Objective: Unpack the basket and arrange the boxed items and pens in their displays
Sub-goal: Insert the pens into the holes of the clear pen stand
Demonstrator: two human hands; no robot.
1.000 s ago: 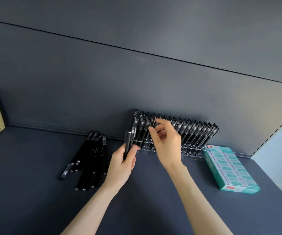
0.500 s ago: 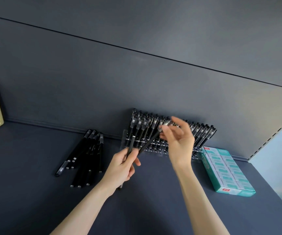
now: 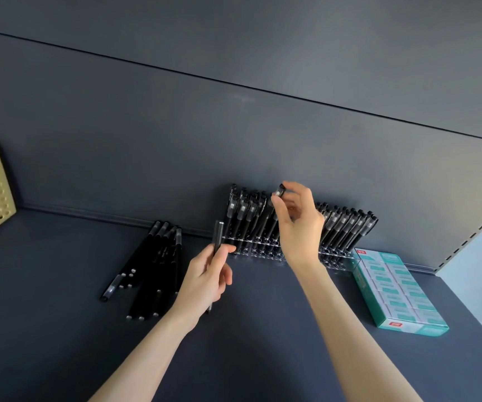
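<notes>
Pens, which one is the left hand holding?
The upright pen the left hand grips, left of the rack. The right hand pinches another; the rest stand racked or lie loose.

Loose pens [image 3: 149,268] lie left of the rack [image 3: 300,227], box [image 3: 397,291] right.

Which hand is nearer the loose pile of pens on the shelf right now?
Left. The left hand, gripping a spare pen, is just right of the loose pile; the right hand is farther right, pinching another pen at the display rack.
</notes>
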